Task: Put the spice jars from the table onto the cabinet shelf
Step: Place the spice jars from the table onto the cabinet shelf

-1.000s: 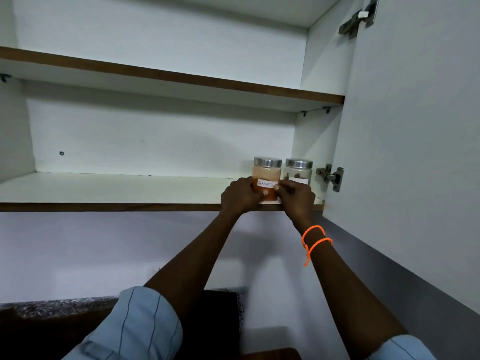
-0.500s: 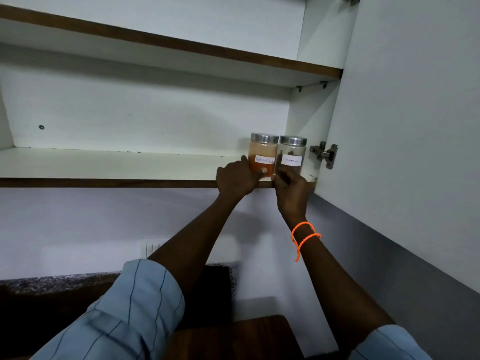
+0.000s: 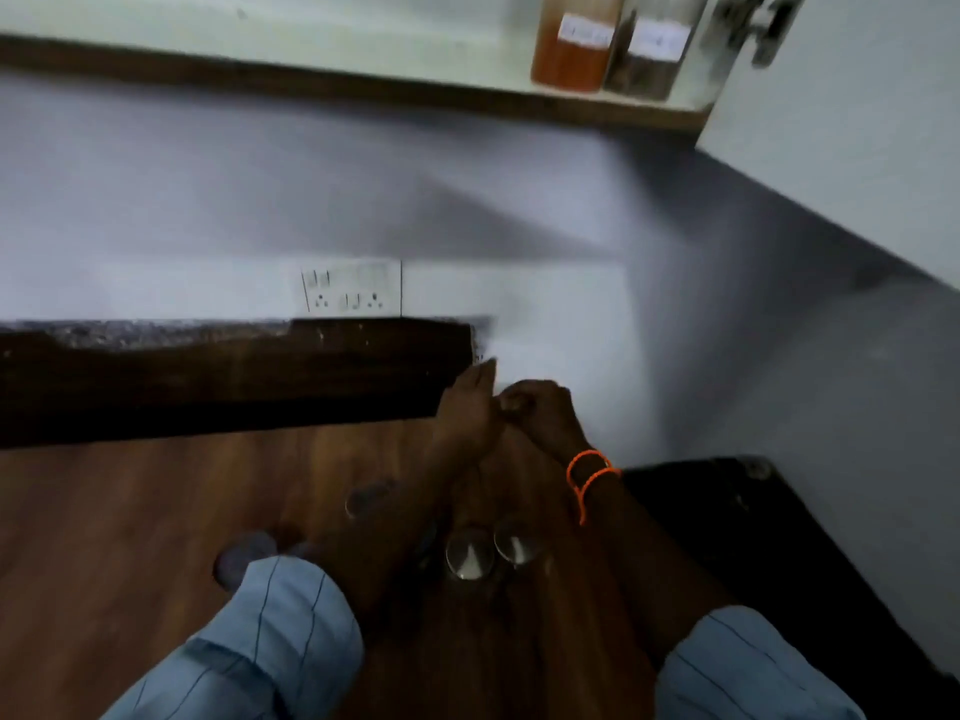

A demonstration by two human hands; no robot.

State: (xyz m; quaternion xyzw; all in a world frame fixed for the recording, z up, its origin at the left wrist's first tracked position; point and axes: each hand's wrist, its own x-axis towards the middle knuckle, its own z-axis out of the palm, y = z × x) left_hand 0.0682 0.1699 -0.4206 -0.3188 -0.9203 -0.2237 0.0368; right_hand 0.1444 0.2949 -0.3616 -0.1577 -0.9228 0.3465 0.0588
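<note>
Shelved jars: orange-powder jar (image 3: pixel 574 44) and dark-spice jar (image 3: pixel 649 49) are standing touching at the right end of the cabinet shelf (image 3: pixel 311 80), close to its front edge
Jars waiting: steel-lidded jars are sitting on the wooden table (image 3: pixel 130 511); two lids (image 3: pixel 469 553) (image 3: pixel 515 542) are showing between the forearms, blurred ones (image 3: pixel 244 558) (image 3: pixel 369 496) further left
Left hand: left hand (image 3: pixel 467 402) is hanging over the table's far edge, fingers seemingly relaxed and extended, holding nothing
Right hand: right hand (image 3: pixel 540 413) is sitting beside it, fingers curled inward; nothing visible inside, though blur is making this uncertain
Risk, table: forearms are crossing directly above the near lids; a careless reach is likely knocking a jar over; smooth glass and motion blur are suggesting haste
Risk, shelf: the open cabinet door (image 3: pixel 857 122) and hinge (image 3: pixel 763 23) are crowding the jars; a further jar pushed in hard could be nudging the pair
Surface: brown wood-grain tabletop; a darker counter (image 3: pixel 208 376) is running behind it
Room: pale wall, switch-and-socket plate (image 3: pixel 353 288), dim light
</note>
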